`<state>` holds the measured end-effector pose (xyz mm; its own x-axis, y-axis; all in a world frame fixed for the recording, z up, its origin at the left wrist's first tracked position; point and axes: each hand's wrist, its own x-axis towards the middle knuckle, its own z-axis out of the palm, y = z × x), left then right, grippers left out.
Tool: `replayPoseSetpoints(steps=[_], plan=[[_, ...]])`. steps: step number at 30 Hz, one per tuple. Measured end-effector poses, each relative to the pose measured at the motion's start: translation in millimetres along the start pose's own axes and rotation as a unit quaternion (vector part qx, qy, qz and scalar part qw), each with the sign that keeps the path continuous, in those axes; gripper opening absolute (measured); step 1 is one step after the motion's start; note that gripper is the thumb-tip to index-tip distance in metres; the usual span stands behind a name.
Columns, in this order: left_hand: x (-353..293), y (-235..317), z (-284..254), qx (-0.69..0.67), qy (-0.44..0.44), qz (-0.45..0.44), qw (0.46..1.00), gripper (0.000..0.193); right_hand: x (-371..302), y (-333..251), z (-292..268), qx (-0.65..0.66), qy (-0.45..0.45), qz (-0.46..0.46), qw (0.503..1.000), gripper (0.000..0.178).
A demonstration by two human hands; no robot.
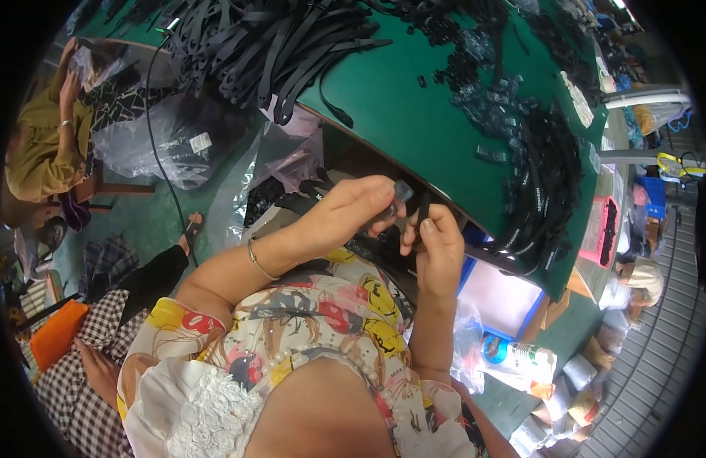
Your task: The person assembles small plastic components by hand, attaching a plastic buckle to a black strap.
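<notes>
My left hand is closed around a small dark, shiny plastic piece, which pokes out past the fingertips. Its exact kind is too small to make out. Just beside it, my right hand pinches the end of a black strap between thumb and fingers. Both hands are in front of my body, by the near edge of a green table. A heap of loose black straps lies at the table's far left. Small clear-wrapped pieces and printed black straps are spread along its right side.
Below the table edge at right stands a blue-rimmed white tray. A pink container and yellow-handled scissors are farther right. Clear plastic bags lie on the left. Two other people, one in an olive top, sit at left.
</notes>
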<state>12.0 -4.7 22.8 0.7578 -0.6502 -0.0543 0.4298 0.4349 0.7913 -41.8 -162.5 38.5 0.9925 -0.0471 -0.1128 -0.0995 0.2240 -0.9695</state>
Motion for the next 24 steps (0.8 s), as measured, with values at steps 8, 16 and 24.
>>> replayPoseSetpoints(steps=[8, 16, 24], plan=[[-5, 4, 1, 0.031, -0.033, -0.009, 0.999, 0.029, 2, 2, -7, 0.17, -0.09, 0.118, 0.974, 0.017], [-5, -2, -6, -0.013, -0.05, -0.028, 0.998, 0.029, 6, 0, -4, 0.124, -0.119, 0.146, 0.974, 0.017], [-6, 4, -7, 0.028, -0.085, -0.051, 0.995, 0.03, 1, -1, 0, 0.092, -0.096, 0.119, 0.984, 0.016]])
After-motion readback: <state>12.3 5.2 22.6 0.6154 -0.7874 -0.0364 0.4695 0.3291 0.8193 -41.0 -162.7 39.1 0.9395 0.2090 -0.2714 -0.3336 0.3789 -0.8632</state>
